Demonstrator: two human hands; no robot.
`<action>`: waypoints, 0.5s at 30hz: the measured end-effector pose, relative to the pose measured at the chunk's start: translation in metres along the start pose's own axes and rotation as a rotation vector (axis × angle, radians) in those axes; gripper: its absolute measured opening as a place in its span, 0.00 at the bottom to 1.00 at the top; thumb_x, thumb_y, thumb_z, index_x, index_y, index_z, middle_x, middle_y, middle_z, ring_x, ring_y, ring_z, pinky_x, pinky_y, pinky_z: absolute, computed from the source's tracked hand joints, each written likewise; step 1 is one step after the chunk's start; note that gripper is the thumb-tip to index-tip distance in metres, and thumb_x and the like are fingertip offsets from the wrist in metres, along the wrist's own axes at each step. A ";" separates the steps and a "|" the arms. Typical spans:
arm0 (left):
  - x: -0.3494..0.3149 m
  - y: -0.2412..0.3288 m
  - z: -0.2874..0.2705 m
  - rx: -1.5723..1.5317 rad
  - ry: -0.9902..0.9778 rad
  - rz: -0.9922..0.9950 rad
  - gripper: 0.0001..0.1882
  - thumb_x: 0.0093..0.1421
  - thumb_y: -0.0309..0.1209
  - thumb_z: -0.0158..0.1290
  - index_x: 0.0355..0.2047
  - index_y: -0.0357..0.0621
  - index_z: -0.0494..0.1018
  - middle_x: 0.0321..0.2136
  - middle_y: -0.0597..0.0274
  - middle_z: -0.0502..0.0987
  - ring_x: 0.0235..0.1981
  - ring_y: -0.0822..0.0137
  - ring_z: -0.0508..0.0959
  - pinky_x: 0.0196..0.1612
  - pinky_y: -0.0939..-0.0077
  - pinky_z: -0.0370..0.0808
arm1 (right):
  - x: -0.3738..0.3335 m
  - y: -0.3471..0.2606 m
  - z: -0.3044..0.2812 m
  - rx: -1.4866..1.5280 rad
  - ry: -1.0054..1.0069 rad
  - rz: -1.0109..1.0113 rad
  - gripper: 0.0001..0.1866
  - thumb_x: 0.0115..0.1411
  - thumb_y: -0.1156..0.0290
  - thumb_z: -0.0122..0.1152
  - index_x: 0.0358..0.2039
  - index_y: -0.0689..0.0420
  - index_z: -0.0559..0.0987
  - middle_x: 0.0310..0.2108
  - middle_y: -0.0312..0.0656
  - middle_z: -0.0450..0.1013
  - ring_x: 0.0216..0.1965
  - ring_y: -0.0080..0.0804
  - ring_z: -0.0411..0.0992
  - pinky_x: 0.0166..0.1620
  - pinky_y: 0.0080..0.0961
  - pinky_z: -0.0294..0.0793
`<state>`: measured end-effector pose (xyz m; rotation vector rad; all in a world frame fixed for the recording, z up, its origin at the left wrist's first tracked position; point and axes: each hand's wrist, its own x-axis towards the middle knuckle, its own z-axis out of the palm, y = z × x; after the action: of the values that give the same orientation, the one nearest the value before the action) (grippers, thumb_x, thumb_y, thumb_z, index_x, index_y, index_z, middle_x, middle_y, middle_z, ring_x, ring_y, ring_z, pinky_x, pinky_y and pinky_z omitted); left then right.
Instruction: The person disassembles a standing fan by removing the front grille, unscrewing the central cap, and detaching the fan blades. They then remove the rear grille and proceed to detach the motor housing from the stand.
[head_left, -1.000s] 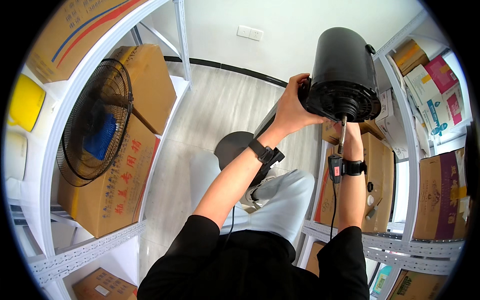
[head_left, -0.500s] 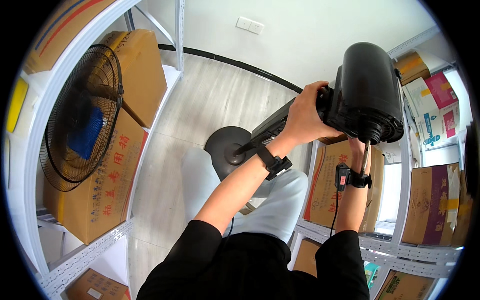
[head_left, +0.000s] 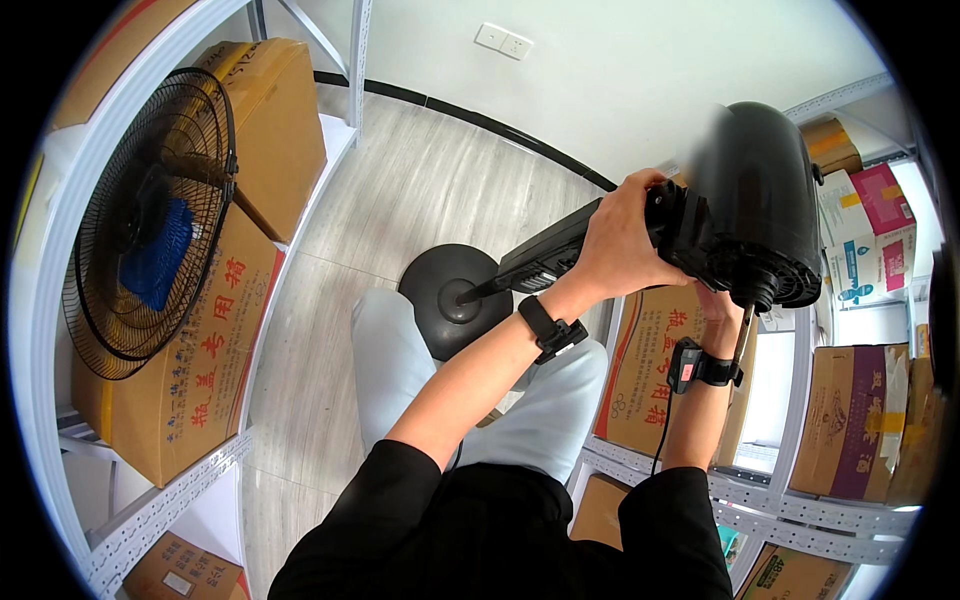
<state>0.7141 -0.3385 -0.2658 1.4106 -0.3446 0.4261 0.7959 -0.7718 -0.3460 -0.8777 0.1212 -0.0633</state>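
Note:
A black stand fan without grille or blades leans toward me, its rounded motor housing (head_left: pixel 765 180) at the upper right. A bare metal shaft (head_left: pixel 745 335) sticks out of the motor toward me. My left hand (head_left: pixel 625 240) is closed around the neck behind the housing, thumb underneath. Below the motor, my right hand (head_left: pixel 715 305) is closed on the neck's underside; the housing hides most of its fingers. From the neck, the control box (head_left: pixel 550 250) and pole slant down to a round black base (head_left: pixel 430 280) on the floor by my legs.
At left, a black wire fan grille (head_left: pixel 90 290) with blue blades (head_left: pixel 160 255) rests against cardboard boxes (head_left: pixel 285 130) on a white metal rack (head_left: pixel 190 500). Another rack (head_left: pixel 800 400) with boxes stands close on the right. Ahead is a white wall with sockets (head_left: pixel 503 40).
The motor housing has shifted slightly right and down in view, with both hands still on the fan. The surroundings have shifted slightly left too.

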 end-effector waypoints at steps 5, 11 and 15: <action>-0.002 -0.004 0.003 0.019 0.023 0.004 0.49 0.27 0.40 0.74 0.47 0.40 0.57 0.45 0.52 0.70 0.46 0.53 0.72 0.50 0.64 0.69 | 0.008 0.001 -0.011 0.044 -0.001 0.012 0.22 0.57 0.69 0.63 0.53 0.53 0.72 0.51 0.39 0.70 0.52 0.35 0.68 0.54 0.36 0.70; -0.002 -0.005 0.001 0.057 0.030 0.031 0.49 0.26 0.39 0.74 0.46 0.40 0.57 0.44 0.53 0.70 0.44 0.55 0.73 0.48 0.65 0.69 | 0.006 0.006 0.004 0.014 -0.053 0.011 0.23 0.57 0.68 0.64 0.54 0.52 0.71 0.52 0.38 0.69 0.54 0.35 0.67 0.55 0.38 0.69; -0.003 -0.005 0.003 0.036 0.016 0.015 0.48 0.26 0.38 0.74 0.46 0.40 0.57 0.44 0.54 0.70 0.44 0.55 0.72 0.48 0.65 0.69 | -0.002 0.003 0.010 -0.021 -0.052 -0.002 0.23 0.57 0.68 0.64 0.53 0.52 0.72 0.52 0.38 0.69 0.53 0.35 0.67 0.55 0.37 0.69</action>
<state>0.7139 -0.3421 -0.2716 1.4399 -0.3360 0.4576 0.7951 -0.7617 -0.3420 -0.8998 0.0723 -0.0411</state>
